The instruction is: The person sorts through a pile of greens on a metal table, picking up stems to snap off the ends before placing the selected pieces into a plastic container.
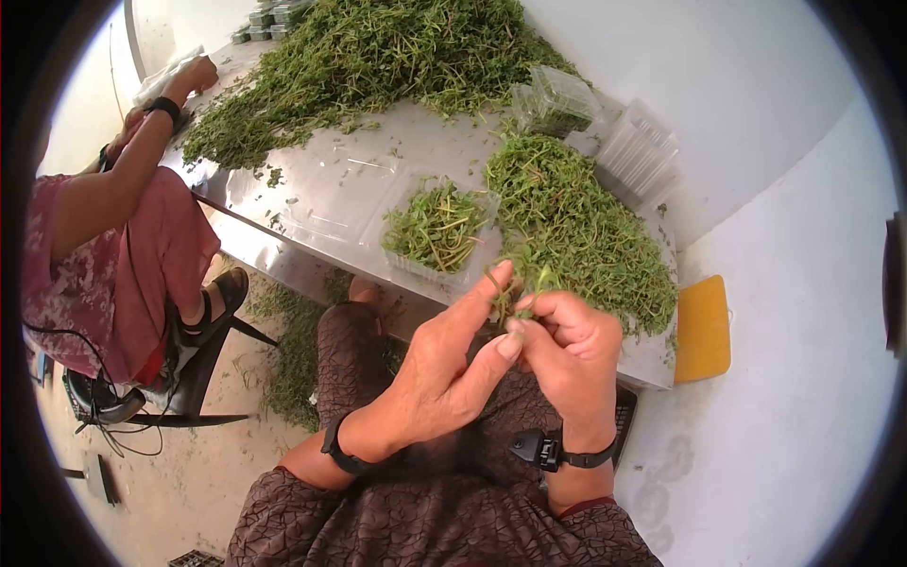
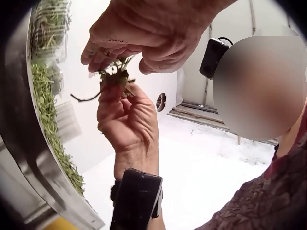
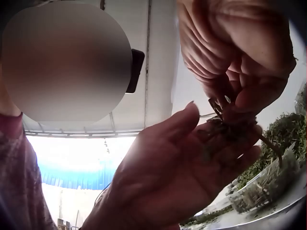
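Over the lap, the left hand [image 1: 439, 378] holds a small bunch of green sprigs [image 1: 507, 300] on its fingers, the thumb standing apart. The right hand [image 1: 574, 354] pinches the same sprigs between thumb and forefinger. In the left wrist view a brown stem sticks out sideways from the bunch [image 2: 114, 79]. The right wrist view has the sprigs [image 3: 225, 128] lying across the left hand's fingers [image 3: 163, 172], under the right hand's fingertips. Just beyond the hands, an open clear box [image 1: 493, 210] on the table holds greens [image 1: 435, 225].
A loose pile of greens [image 1: 586, 227] lies right of the box, a larger heap [image 1: 378, 57] behind. Clear boxes [image 1: 557, 99] and stacked lids [image 1: 640, 156] stand at the back right. Another person [image 1: 123, 217] sits at the left. A yellow board [image 1: 704, 329] is beside the table [image 1: 335, 165].
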`<action>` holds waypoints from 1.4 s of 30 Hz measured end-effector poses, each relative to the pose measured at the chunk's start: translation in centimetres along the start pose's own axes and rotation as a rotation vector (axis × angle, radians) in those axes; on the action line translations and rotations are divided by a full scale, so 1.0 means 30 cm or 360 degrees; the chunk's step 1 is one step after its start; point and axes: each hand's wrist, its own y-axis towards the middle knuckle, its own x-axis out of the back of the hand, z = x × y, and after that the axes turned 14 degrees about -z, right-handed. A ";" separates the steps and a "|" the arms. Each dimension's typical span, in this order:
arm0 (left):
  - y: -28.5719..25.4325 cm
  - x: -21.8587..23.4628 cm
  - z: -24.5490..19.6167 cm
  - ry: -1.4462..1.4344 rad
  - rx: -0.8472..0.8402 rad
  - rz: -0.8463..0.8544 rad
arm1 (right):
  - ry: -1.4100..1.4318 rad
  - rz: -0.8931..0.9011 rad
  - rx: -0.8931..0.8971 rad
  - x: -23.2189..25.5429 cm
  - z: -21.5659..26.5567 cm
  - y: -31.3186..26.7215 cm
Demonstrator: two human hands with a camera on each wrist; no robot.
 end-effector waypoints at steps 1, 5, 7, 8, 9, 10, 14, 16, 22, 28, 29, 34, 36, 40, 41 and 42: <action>-0.008 -0.004 -0.002 0.0007 0.0010 -0.0001 | 0.0039 0.0008 0.0070 -0.010 -0.010 -0.016; -0.011 -0.028 0.001 -0.0266 0.0234 -0.0037 | -0.0423 -0.0137 0.0661 -0.035 -0.039 -0.044; -0.016 -0.033 0.005 -0.0325 0.0227 -0.0001 | -0.0390 -0.0162 0.0682 -0.048 -0.056 -0.060; -0.019 -0.035 0.006 -0.0441 0.0344 -0.0007 | -0.0495 -0.0191 0.0740 -0.051 -0.054 -0.069; -0.020 -0.036 0.007 -0.0556 0.0459 -0.0015 | -0.0598 -0.0219 0.0798 -0.053 -0.052 -0.076; -0.020 -0.038 0.016 -0.0548 0.0460 -0.0014 | -0.0591 -0.0221 0.0795 -0.056 -0.049 -0.083; -0.014 -0.027 0.037 -0.0759 0.0631 -0.0082 | -0.0678 -0.0134 0.0893 -0.065 -0.038 -0.096; -0.013 -0.024 0.050 -0.0726 0.0684 -0.0103 | -0.0663 -0.0121 0.0902 -0.065 -0.041 -0.095; -0.008 -0.032 0.090 -0.1078 0.0817 -0.0166 | -0.0619 -0.0131 0.0959 -0.054 -0.062 -0.103; 0.000 -0.033 0.075 -0.1191 0.0872 -0.0383 | -0.0492 -0.0155 0.1007 -0.053 -0.071 -0.110; 0.002 -0.024 0.078 -0.1174 0.0872 -0.0387 | -0.0456 -0.0188 0.1006 -0.052 -0.074 -0.112; 0.011 0.015 0.045 -0.1000 0.0868 -0.0322 | -0.0436 -0.0323 0.1045 -0.032 -0.053 -0.103; 0.012 0.032 0.020 -0.0480 0.0976 -0.0194 | -0.0481 -0.0339 0.1048 -0.015 -0.043 -0.086; 0.011 0.048 0.040 -0.0266 0.0917 0.0034 | -0.0775 -0.0285 0.1223 -0.005 -0.004 -0.068; 0.007 0.048 0.045 -0.0098 0.0738 0.0124 | -0.1034 -0.0247 0.1430 -0.008 0.011 -0.059; 0.001 0.047 0.051 0.0071 0.0557 0.0212 | -0.1039 -0.0241 0.1419 -0.006 0.008 -0.051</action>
